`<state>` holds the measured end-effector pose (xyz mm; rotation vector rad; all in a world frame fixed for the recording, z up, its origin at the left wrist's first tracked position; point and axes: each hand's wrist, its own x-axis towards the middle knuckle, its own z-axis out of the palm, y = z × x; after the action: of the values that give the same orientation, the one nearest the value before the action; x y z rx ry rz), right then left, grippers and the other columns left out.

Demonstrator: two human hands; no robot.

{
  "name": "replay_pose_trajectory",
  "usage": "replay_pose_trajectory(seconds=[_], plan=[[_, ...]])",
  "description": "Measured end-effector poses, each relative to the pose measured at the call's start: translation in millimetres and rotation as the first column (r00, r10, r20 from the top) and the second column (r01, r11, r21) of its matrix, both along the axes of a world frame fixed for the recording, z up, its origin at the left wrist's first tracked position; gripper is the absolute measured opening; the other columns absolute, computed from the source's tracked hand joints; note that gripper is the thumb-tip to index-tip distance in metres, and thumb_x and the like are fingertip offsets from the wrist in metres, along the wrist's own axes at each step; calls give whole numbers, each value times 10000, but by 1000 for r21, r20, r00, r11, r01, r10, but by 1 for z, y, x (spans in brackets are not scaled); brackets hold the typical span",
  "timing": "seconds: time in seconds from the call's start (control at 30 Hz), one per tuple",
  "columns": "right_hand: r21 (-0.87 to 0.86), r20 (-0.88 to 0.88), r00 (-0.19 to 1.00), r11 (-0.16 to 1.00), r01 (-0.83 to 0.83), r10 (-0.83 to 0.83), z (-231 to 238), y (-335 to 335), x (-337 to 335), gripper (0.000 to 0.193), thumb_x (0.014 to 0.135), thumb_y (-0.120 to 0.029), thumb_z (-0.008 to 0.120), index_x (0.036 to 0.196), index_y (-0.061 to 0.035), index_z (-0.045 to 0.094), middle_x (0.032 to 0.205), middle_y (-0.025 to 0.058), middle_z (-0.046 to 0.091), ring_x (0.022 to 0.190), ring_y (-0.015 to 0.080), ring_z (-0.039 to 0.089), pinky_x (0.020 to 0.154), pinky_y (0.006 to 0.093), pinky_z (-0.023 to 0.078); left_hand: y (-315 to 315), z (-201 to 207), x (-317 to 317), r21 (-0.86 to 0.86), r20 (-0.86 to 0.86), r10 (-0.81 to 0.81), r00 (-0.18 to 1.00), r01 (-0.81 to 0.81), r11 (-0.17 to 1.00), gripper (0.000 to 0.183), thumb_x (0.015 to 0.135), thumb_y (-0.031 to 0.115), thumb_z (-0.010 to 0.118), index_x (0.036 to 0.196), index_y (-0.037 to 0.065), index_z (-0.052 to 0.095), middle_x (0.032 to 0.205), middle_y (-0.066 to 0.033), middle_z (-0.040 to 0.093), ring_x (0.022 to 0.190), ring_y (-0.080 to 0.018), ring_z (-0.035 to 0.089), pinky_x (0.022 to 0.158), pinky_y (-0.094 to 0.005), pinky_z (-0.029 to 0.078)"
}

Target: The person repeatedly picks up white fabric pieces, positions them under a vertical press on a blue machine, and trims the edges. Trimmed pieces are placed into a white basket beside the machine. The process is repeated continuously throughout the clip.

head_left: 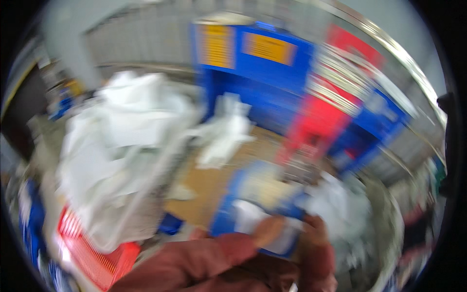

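Observation:
The whole view is smeared by motion. My left hand [268, 230] lies over a white, soft-looking piece [249, 214] on a blue work surface [224, 207]. Just to its right, my right hand [316, 230] is at the edge of the same blue surface, beside a heap of white pieces [335, 199]. Blur hides the fingers of both hands, so any grip is unclear. A pale cream block or pad [266, 187] sits on the blue surface beyond my hands. Over its far right side stands a red machine column [309, 126] with a dark lower end.
A large sack heaped with white material [131, 126] stands at the left, above a red plastic basket [97, 260]. More white pieces [226, 131] lie on a brown board [204, 180]. A blue cabinet-like frame [277, 78] rises behind. A pale sack rim [396, 219] curves at the right.

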<state>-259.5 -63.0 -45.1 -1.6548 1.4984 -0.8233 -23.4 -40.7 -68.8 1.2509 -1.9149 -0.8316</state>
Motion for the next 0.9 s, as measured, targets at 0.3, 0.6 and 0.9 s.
replay_pose_trajectory(seconds=[0.3, 0.6, 0.9], plan=[[374, -122, 990, 927, -17, 68, 71, 14, 72, 264, 866, -220, 796, 943, 31, 780, 805, 62, 736, 709, 128, 657, 610, 323, 530, 39, 25, 54, 11, -81, 32, 996, -31, 999, 178, 930, 86, 656, 1101, 47, 622, 975, -166, 670, 900, -420, 683, 754, -503, 533], [-168, -362, 902, 936, -310, 234, 68, 36, 73, 161, 789, -141, 807, 880, -26, 742, 807, 143, 712, 736, 298, 686, 702, 442, 547, 26, 36, 68, -95, 36, -89, 995, 92, 991, 562, 845, 128, 778, 1357, 51, 559, 1245, -193, 612, 1151, -377, 629, 975, -479, 500], [-375, -617, 701, 650, -661, 356, 176, 76, 127, 95, 942, -112, 680, 976, -37, 727, 950, 176, 694, 925, 403, 650, 845, 489, 537, 15, 100, 146, -159, 389, -336, 858, 421, 893, 532, 794, 235, 824, 1262, 50, 648, 1083, -167, 673, 1104, -361, 641, 987, -495, 464]])
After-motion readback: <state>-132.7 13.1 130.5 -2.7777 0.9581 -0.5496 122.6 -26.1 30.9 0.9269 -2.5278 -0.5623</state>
